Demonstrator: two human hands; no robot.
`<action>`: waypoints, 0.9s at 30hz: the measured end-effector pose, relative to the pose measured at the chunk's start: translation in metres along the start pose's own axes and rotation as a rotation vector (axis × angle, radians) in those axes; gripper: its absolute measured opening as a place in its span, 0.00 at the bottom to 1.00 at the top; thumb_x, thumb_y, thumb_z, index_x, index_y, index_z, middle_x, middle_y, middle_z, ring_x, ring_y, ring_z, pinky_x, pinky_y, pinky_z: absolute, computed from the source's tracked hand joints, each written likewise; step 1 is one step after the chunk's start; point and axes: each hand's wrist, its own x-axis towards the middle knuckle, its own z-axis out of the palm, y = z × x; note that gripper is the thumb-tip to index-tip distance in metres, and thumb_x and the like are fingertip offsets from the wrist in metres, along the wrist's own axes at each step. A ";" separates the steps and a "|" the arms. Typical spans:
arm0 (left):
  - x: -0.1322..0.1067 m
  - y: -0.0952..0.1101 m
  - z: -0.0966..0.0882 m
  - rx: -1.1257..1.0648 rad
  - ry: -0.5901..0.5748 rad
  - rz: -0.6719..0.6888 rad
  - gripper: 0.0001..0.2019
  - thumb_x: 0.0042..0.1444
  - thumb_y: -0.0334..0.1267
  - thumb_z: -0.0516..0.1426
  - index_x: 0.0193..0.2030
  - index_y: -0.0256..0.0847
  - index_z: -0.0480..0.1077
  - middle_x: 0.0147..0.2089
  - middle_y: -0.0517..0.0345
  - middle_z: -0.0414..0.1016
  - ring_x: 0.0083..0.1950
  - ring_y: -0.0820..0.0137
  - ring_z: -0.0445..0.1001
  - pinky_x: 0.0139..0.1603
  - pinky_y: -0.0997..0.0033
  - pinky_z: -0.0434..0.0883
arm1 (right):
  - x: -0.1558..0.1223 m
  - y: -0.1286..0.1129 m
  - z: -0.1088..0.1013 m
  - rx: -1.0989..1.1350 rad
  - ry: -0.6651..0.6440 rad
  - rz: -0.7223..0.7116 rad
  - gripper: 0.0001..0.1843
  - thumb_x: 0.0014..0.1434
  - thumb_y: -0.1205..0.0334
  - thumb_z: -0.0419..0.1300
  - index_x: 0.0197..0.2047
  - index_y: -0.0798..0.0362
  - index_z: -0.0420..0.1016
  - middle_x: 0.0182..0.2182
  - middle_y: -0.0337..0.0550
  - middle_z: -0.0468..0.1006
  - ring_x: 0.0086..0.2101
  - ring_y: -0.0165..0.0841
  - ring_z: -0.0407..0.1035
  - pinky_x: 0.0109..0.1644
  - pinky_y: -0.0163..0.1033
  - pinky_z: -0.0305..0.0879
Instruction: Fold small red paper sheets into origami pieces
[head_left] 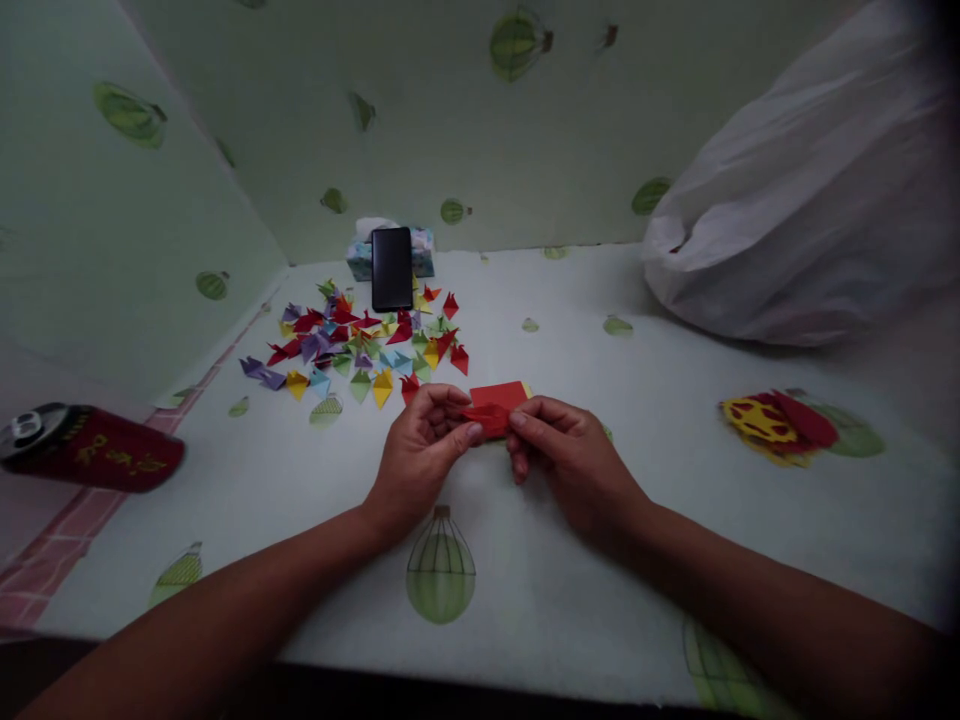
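A small piece of folded red paper (491, 421) is pinched between my two hands, a little above the table. My left hand (426, 445) grips its left end between thumb and fingers. At its right end, the thumb and forefinger of my right hand (574, 450) close on the paper. Just behind it lies a stack of square paper sheets (501, 395), red on top with a yellow edge showing. Beyond my left hand spreads a heap of small folded paper cranes (360, 350) in red, yellow, green, purple and blue.
A dark phone (391, 270) leans on a tissue box (424, 250) at the back. On the left is a red drink can (97, 447). A large white plastic bag (795, 200) fills the back right, with red and yellow cut-out pieces (776, 425) in front of it.
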 end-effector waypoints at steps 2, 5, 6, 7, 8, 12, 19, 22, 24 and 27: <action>0.001 -0.001 -0.002 0.035 -0.007 0.034 0.11 0.53 0.33 0.65 0.41 0.40 0.69 0.36 0.62 0.74 0.37 0.74 0.75 0.42 0.73 0.74 | 0.001 0.000 -0.001 0.027 0.004 0.008 0.12 0.59 0.57 0.66 0.28 0.54 0.74 0.23 0.35 0.74 0.19 0.24 0.66 0.26 0.33 0.62; 0.003 0.000 -0.005 0.120 -0.022 0.044 0.08 0.54 0.34 0.65 0.38 0.39 0.71 0.36 0.60 0.75 0.38 0.73 0.76 0.42 0.72 0.73 | 0.002 0.000 -0.002 0.045 -0.002 0.011 0.11 0.59 0.58 0.66 0.28 0.54 0.75 0.24 0.36 0.74 0.19 0.24 0.66 0.26 0.33 0.63; 0.003 0.000 -0.006 0.155 -0.026 0.043 0.07 0.54 0.35 0.65 0.38 0.39 0.72 0.35 0.60 0.75 0.37 0.72 0.76 0.41 0.71 0.73 | 0.002 -0.001 -0.002 0.047 -0.005 0.010 0.11 0.59 0.58 0.67 0.29 0.54 0.75 0.24 0.36 0.75 0.19 0.24 0.66 0.26 0.33 0.63; 0.003 0.001 -0.007 0.190 -0.026 0.043 0.07 0.54 0.36 0.65 0.38 0.39 0.73 0.35 0.59 0.76 0.37 0.72 0.76 0.41 0.71 0.73 | 0.002 -0.001 -0.002 0.049 -0.006 0.008 0.11 0.59 0.58 0.67 0.29 0.54 0.75 0.24 0.36 0.75 0.19 0.24 0.66 0.26 0.33 0.63; 0.004 0.001 -0.008 0.224 -0.026 0.045 0.07 0.54 0.37 0.64 0.37 0.38 0.73 0.34 0.59 0.76 0.36 0.71 0.76 0.40 0.70 0.73 | 0.002 -0.001 -0.001 0.051 -0.009 0.010 0.11 0.59 0.58 0.67 0.29 0.54 0.75 0.24 0.36 0.75 0.20 0.24 0.66 0.26 0.33 0.64; 0.005 0.002 -0.012 0.355 -0.039 0.069 0.07 0.56 0.39 0.63 0.35 0.39 0.73 0.32 0.58 0.76 0.35 0.70 0.75 0.39 0.69 0.71 | 0.002 -0.001 -0.001 0.051 -0.018 0.013 0.10 0.58 0.59 0.67 0.29 0.54 0.75 0.23 0.36 0.74 0.20 0.24 0.66 0.26 0.33 0.64; 0.006 0.000 -0.016 0.363 -0.123 0.080 0.05 0.58 0.38 0.61 0.36 0.40 0.72 0.40 0.56 0.77 0.41 0.68 0.75 0.44 0.67 0.71 | 0.003 -0.003 -0.003 -0.060 -0.032 -0.015 0.12 0.59 0.58 0.65 0.27 0.55 0.74 0.22 0.36 0.73 0.20 0.24 0.64 0.27 0.34 0.61; 0.006 0.001 -0.015 0.330 -0.119 0.000 0.07 0.57 0.40 0.62 0.36 0.40 0.72 0.36 0.57 0.76 0.38 0.69 0.75 0.42 0.67 0.71 | 0.002 -0.004 -0.003 -0.081 -0.027 -0.015 0.12 0.59 0.58 0.65 0.27 0.55 0.74 0.22 0.35 0.73 0.19 0.24 0.64 0.26 0.34 0.60; 0.006 0.004 -0.014 0.323 -0.120 -0.037 0.07 0.56 0.40 0.62 0.36 0.39 0.72 0.34 0.57 0.76 0.37 0.69 0.74 0.40 0.67 0.71 | 0.001 -0.004 -0.003 -0.084 -0.028 -0.020 0.12 0.59 0.58 0.65 0.27 0.55 0.74 0.22 0.36 0.73 0.20 0.25 0.64 0.27 0.34 0.61; 0.006 0.008 -0.012 0.304 -0.121 -0.068 0.08 0.56 0.40 0.62 0.34 0.39 0.71 0.32 0.57 0.76 0.36 0.70 0.74 0.39 0.68 0.70 | 0.000 -0.004 -0.002 -0.071 -0.029 -0.018 0.12 0.59 0.58 0.65 0.27 0.55 0.74 0.22 0.36 0.73 0.19 0.25 0.64 0.26 0.34 0.61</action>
